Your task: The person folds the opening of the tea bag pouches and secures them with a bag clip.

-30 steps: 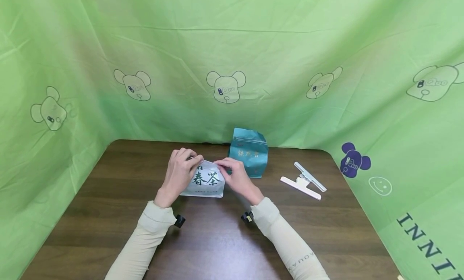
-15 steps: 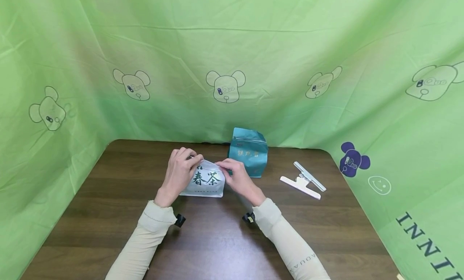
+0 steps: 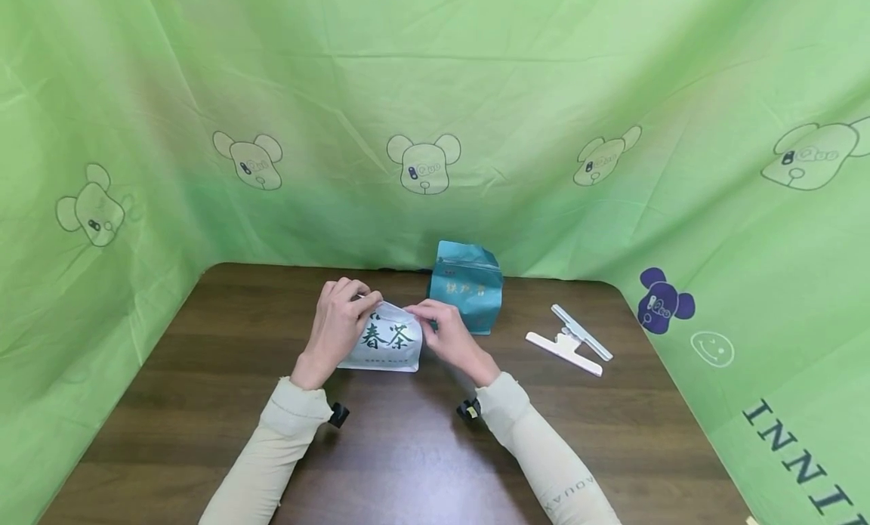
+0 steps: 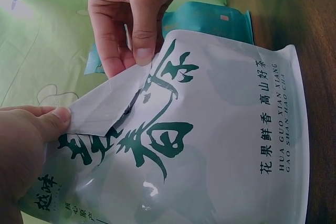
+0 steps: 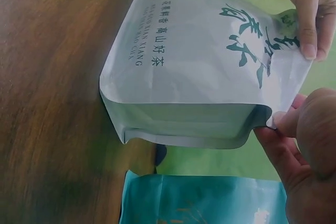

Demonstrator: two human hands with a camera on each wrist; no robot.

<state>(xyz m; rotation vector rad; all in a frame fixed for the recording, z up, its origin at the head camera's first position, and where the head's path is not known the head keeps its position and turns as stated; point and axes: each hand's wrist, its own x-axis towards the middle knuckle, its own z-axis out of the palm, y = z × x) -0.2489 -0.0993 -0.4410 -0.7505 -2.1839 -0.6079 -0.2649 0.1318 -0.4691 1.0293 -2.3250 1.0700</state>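
Observation:
A white tea bag (image 3: 389, 342) with green lettering stands upright on the table, its top edge folded over toward me. At the bag's left side, my left hand (image 3: 337, 313) pinches the folded flap (image 4: 107, 106) between thumb and fingers. My right hand (image 3: 448, 332) pinches the upper right corner of the same bag, thumb in front and fingers behind. In the right wrist view, the bag's gusseted side (image 5: 189, 121) faces the camera and both hands (image 5: 310, 14) are on the top edge. The left fingertips behind the bag are hidden.
Behind my right hand stands a teal tea bag (image 3: 467, 287) with gold lettering. White bar-shaped clips (image 3: 564, 351) lie on the right of the brown wooden table (image 3: 224, 344). A green printed curtain (image 3: 421, 230) hangs along the back and sides.
Very little differs. My right hand has shifted slightly to the right along the bag's top corner. The left hand and the other things stay in place.

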